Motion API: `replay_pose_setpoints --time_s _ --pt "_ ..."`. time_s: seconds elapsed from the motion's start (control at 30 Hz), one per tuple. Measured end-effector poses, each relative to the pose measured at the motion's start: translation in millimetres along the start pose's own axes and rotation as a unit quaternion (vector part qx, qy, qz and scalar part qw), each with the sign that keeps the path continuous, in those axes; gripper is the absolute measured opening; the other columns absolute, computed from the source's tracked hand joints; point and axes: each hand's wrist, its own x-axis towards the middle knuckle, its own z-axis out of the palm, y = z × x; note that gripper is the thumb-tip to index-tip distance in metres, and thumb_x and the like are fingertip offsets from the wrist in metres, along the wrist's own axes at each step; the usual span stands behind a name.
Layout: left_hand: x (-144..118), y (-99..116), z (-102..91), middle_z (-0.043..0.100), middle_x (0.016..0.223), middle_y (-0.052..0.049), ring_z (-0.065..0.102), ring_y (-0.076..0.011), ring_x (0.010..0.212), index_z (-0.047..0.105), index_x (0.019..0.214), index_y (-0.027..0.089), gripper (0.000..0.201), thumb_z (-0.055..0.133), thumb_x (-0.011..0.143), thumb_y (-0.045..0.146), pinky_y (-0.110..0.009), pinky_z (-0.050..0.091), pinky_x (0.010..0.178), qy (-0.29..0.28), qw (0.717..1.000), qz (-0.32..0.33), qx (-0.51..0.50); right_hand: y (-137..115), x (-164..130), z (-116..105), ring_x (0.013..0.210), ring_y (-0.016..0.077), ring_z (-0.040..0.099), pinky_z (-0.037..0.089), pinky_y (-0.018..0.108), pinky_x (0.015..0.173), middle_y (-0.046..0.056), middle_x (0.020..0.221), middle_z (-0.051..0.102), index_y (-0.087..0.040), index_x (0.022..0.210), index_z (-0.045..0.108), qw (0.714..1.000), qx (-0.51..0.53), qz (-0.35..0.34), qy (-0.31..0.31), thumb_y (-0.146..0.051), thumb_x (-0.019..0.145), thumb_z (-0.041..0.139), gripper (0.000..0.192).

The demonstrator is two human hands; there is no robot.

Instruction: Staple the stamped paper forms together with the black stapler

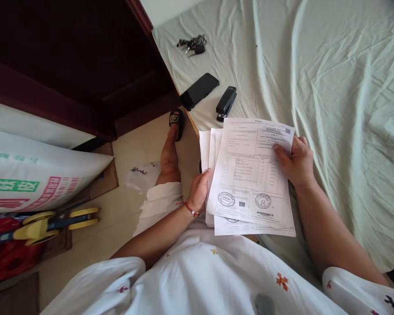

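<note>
Over the lap, at the bed's edge: stack of printed papers held up in both hands, sheets fanned slightly so that several left edges and one bottom edge show behind the top page. Top sheet printed with a table, two round stamps near the bottom, small code square at upper right; text too small to read. Left hand gripping the stack's left edge, thumb on top, fingers curled underneath and mostly hidden; red cord bracelet on that wrist. Right hand clamped on the right edge, thumb pressed flat on the top page, fingers wrapped behind the paper. Beyond the papers, on the pale green sheet: black stapler just past the stack's top edge, black phone beside it near the mattress edge, bunch of keys farther up. Down to the left, bare leg stretched over the floor, foot in a black slipper. Far left: large printed sack, yellow and blue toy below it, dark wooden furniture above. White garment with small embroidered crosses across the bottom of the view.
</note>
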Motion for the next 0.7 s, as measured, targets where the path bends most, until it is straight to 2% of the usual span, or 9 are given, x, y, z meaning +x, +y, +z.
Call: replay_pose_setpoints --time_s 0.07,0.17,0.33,0.43,0.53,0.63,0.7 --pt "2 -3 -1.7 0.081 0.089 -0.007 0.074 -0.0297 0.103 0.08 0.085 0.015 0.045 0.078 0.077 0.06 -0.036 0.054 0.096 0.042 0.999 0.011 -0.005 -1 1 1 0.096 0.0306 0.057 0.051 0.052 0.088 0.007 0.086 0.063 -0.025 0.088 0.061 0.999 -0.031 -0.017 0.009 -0.039 0.091 0.056 0.015" --pt "3 -3 -2.4 0.08 0.084 -0.004 0.074 -0.0283 0.098 0.078 0.079 0.016 0.039 0.079 0.074 0.055 -0.034 0.053 0.092 0.089 0.996 0.016 0.01 -1 0 4 0.105 0.0331 0.055 0.049 0.056 0.095 0.01 0.097 0.066 -0.025 0.1 0.061 0.999 -0.044 -0.011 0.005 -0.039 0.092 0.056 0.017" --pt "-1 5 3.4 0.078 0.075 -0.003 0.073 -0.0273 0.084 0.081 0.08 0.016 0.043 0.08 0.071 0.058 -0.034 0.053 0.08 0.016 1.0 0.002 0.012 0 -2 7 0.111 0.0349 0.055 0.049 0.057 0.094 0.013 0.11 0.067 -0.024 0.126 0.056 0.999 -0.036 0.034 0.02 -0.042 0.091 0.06 0.039" --pt "-3 10 6.7 0.078 0.074 -0.004 0.073 -0.0267 0.082 0.081 0.078 0.016 0.045 0.082 0.068 0.06 -0.033 0.053 0.078 0.008 1.0 -0.003 0.011 2 -2 7 0.111 0.0349 0.056 0.049 0.057 0.093 0.012 0.111 0.068 -0.024 0.131 0.055 0.998 -0.026 0.045 0.023 -0.043 0.088 0.063 0.048" --pt "-4 11 7.2 0.079 0.077 -0.005 0.073 -0.0274 0.086 0.082 0.08 0.016 0.046 0.082 0.069 0.06 -0.034 0.053 0.082 0.006 1.0 0.001 0.015 3 -1 4 0.101 0.032 0.06 0.052 0.053 0.087 0.009 0.105 0.068 -0.025 0.128 0.059 0.998 -0.003 0.061 0.019 -0.04 0.083 0.067 0.048" --pt "-3 9 4.8 0.08 0.084 -0.005 0.073 -0.0271 0.092 0.082 0.085 0.016 0.046 0.079 0.074 0.06 -0.034 0.052 0.089 0.003 1.0 0.012 0.01 6 -2 2 0.089 0.0289 0.061 0.053 0.049 0.081 0.005 0.086 0.064 -0.026 0.109 0.068 0.998 0.007 0.068 0.015 -0.038 0.084 0.066 0.028" --pt "-1 5 2.6 0.08 0.086 -0.005 0.073 -0.0264 0.092 0.081 0.086 0.015 0.045 0.08 0.074 0.058 -0.034 0.052 0.089 0.016 1.0 0.012 0.007 10 -3 2 0.086 0.0276 0.063 0.054 0.047 0.08 0.004 0.081 0.064 -0.026 0.098 0.071 0.998 0.034 0.06 0.015 -0.039 0.088 0.063 0.019"
